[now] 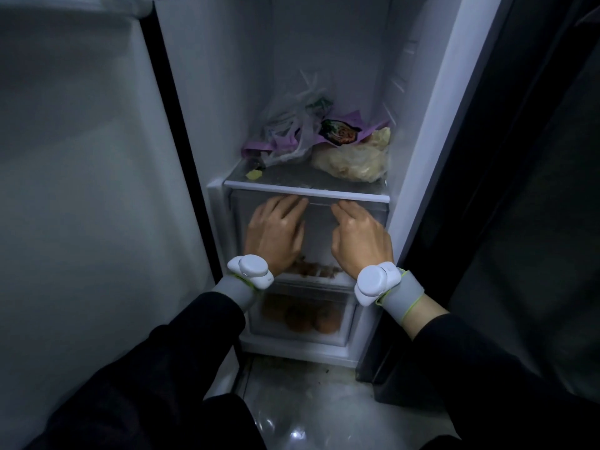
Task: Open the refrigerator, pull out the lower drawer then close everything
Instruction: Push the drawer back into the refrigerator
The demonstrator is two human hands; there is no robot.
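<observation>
Crumpled clear plastic bag point(293, 125), purple printed food packet point(341, 133), pale wrapped food lump point(354, 162): all beyond fingertips. Brown round items point(303, 316) below wrists.

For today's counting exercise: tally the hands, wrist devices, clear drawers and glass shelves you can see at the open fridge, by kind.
Hands: 2 (left hand, right hand)
Wrist devices: 2 ()
Clear drawers: 2 (upper drawer, lower drawer)
Glass shelves: 1 ()
Total: 7
</observation>
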